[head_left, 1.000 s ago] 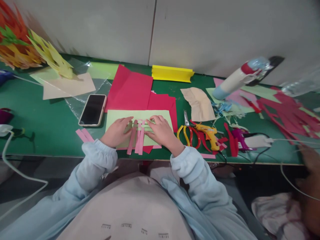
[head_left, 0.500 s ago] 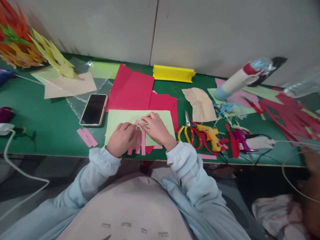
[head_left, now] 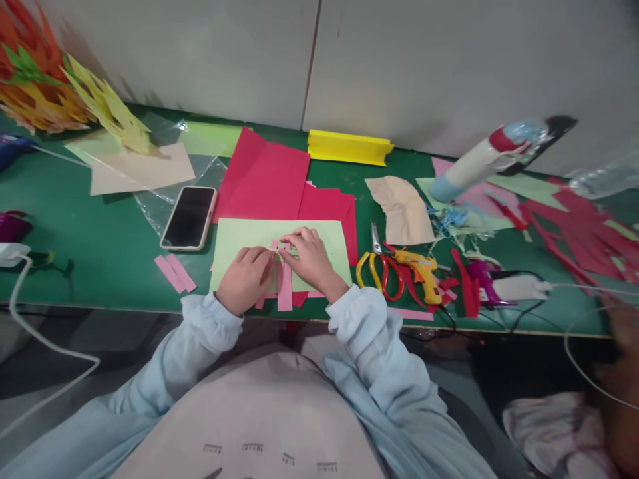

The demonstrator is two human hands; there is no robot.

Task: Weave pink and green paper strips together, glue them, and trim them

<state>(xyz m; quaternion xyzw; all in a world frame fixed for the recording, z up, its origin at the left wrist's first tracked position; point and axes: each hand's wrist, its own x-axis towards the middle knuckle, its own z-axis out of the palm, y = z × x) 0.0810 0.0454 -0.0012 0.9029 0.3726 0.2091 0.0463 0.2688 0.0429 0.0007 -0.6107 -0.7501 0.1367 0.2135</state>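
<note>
A pale green sheet lies at the table's front edge, under both hands. My right hand pinches the top of a pink paper strip between thumb and fingers, and the strip hangs down toward the edge. Close beside it, my left hand has its fingers curled in at the strips' upper ends; its fingertips meet the pink paper there. Other pink pieces are partly hidden beneath the hands. Red sheets lie behind the green one, and two loose pink strips rest to the left.
A phone lies left of the sheets. Scissors, a yellow glue gun and a purple glue gun lie to the right, with cords. A bottle stands behind them. Another person's arm shows at far right.
The hanging pink strips, spread side by side before, now sit closer together and partly overlap. Both hands stay over the green sheet with small finger shifts.
</note>
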